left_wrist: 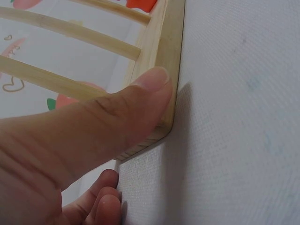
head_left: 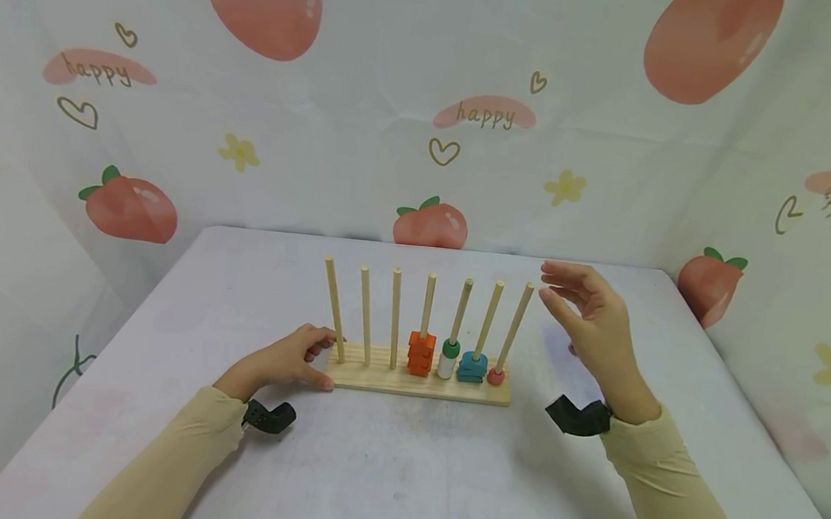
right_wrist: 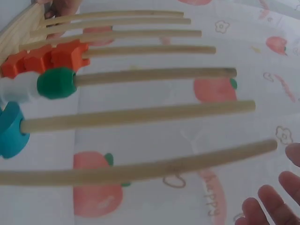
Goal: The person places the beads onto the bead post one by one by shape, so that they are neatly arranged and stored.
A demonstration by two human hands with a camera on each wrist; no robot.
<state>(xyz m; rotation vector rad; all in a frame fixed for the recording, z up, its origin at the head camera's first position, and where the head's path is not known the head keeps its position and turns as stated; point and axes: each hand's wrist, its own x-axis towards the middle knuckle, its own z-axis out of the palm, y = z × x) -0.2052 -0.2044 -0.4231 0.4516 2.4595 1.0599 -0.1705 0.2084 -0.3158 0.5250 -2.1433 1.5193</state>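
A wooden peg stand (head_left: 375,380) with a row of several upright pegs sits on the table. My left hand (head_left: 296,356) grips its left end, thumb (left_wrist: 145,98) on the front corner and fingers round the end and back. Orange star-shaped beads (head_left: 420,354) are stacked on the middle peg. To their right come a green bead (head_left: 450,349) over white (head_left: 446,367), blue beads (head_left: 473,368), and a red bead (head_left: 497,377) on the rightmost peg. My right hand (head_left: 595,321) is raised beside that peg's top, fingers loosely bent and holding nothing.
The three left pegs are bare. A white cloth covers the table (head_left: 382,471). Behind it hangs a white backdrop (head_left: 350,163) printed with peaches, and a dark green cord (head_left: 76,366) shows at the left.
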